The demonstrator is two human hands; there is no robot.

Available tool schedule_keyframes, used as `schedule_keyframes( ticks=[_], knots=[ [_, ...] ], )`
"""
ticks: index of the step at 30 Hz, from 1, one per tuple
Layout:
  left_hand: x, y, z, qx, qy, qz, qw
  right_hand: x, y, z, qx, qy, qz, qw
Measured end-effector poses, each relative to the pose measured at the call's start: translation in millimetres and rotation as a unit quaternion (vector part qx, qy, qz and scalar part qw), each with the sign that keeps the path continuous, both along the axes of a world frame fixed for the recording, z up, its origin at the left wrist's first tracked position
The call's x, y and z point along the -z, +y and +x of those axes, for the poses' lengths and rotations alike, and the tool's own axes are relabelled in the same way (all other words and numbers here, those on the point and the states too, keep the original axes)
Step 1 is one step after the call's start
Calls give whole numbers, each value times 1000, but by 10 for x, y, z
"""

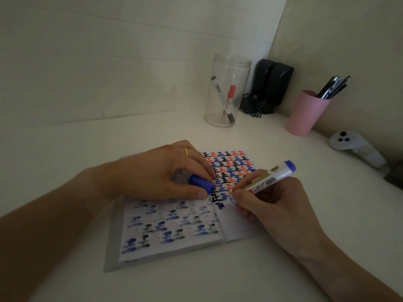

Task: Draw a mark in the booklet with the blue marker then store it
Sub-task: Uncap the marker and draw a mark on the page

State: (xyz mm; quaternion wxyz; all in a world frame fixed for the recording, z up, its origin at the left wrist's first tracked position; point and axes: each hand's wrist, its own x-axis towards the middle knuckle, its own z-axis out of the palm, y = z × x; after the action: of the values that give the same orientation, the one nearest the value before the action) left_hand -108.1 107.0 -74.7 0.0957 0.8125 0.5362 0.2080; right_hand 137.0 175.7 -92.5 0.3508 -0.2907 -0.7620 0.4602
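An open booklet (174,227) lies on the white desk, its right page filled with rows of black, red and blue marks. My right hand (272,208) grips the blue marker (268,178), white-bodied with a blue end, its tip down on the right page beside a fresh blue mark (221,205). My left hand (165,173) rests on the top of the booklet and pinches the blue cap (201,183) between thumb and fingers. A clear jar (226,92) stands at the back with a red and a black marker inside.
A pink cup (305,114) of dark pens stands at the back right near the wall. Black speakers (270,83) sit in the corner behind the jar. A white controller (349,144) lies at the right edge of the desk.
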Motion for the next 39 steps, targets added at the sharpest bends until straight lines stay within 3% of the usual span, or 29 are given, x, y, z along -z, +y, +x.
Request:
schedule_keyframes(
  ticks=[18, 29, 34, 39],
  knots=[
    [-22, -18, 14, -5, 1, -8, 1000, -18, -21, 14, -49, -1, 17, 999],
    [2, 14, -4, -9, 5, -7, 1000, 38, 34, 4, 1, -3, 46, 999],
    [-7, -30, 27, -7, -11, 22, 1000, -133, 156, -3, 60, 122, 14, 991],
    [-10, -60, 40, -19, -30, 17, 999, -451, 478, -397, 154, 156, 87, 972]
  ],
)
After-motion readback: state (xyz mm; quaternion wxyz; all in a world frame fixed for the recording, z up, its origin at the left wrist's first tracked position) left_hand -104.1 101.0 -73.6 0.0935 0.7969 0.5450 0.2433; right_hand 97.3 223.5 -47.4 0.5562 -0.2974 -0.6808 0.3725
